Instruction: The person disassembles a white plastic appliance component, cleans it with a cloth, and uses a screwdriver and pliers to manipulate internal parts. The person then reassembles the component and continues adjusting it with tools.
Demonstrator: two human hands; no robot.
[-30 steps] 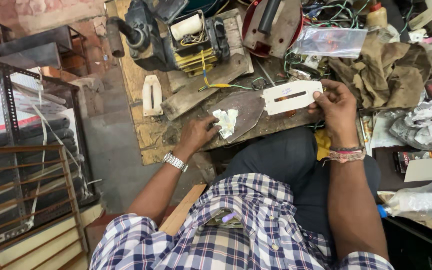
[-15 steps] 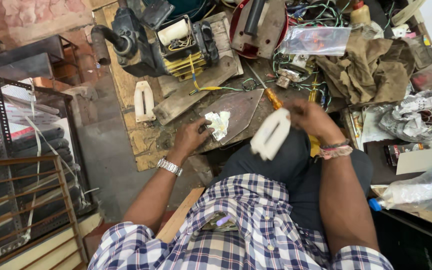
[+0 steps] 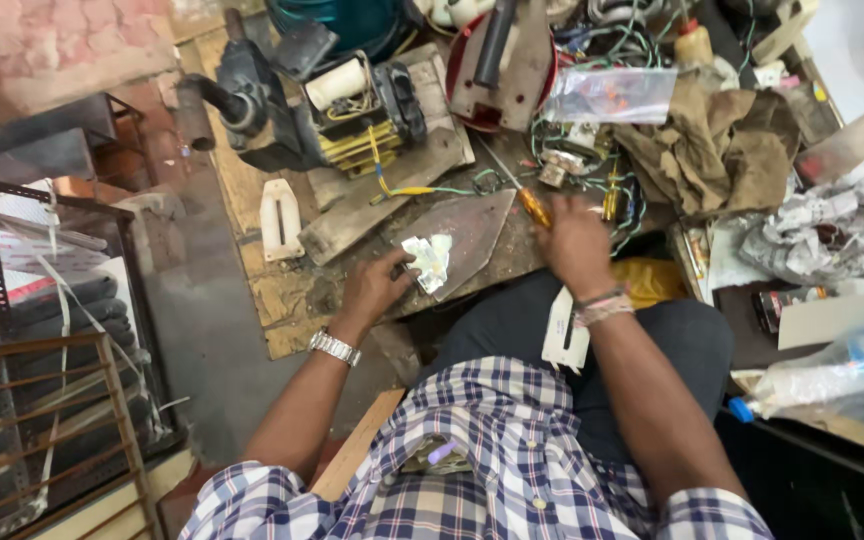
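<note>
Fingers of my right hand (image 3: 574, 245) are curled over the amber handle of a screwdriver (image 3: 533, 207), though my knuckles hide how firmly they have closed on it. Its thin steel shaft runs up and away from me over the counter (image 3: 282, 300). I judge it light, stiff and a little slick at the handle, best taken around the fat middle of that handle, not the shaft.

Fingers of my left hand (image 3: 377, 290) are bent and pinched onto a small, pale, crumpled piece (image 3: 428, 262), perhaps mica or foil; I cannot tell which. It lies on the dark, pointed metal soleplate (image 3: 472, 235) in front of my knees. It looks thin and brittle, likely to tear or crack, so I would hold it flat by an edge with a soft pinch. The soleplate seems heavy and rigid, with edges sharp enough to respect.

A white plastic cover (image 3: 566, 330) rests on my lap just under my right wrist, touching my trouser leg; light, hard, easy to slide off. A second white plastic part (image 3: 280, 218) lies well to the left on the counter. Farther out sit a motor with yellow windings (image 3: 352, 110), tangled green wires (image 3: 572, 150), a brown rag (image 3: 717, 150) and a clear bag (image 3: 612, 95).
</note>
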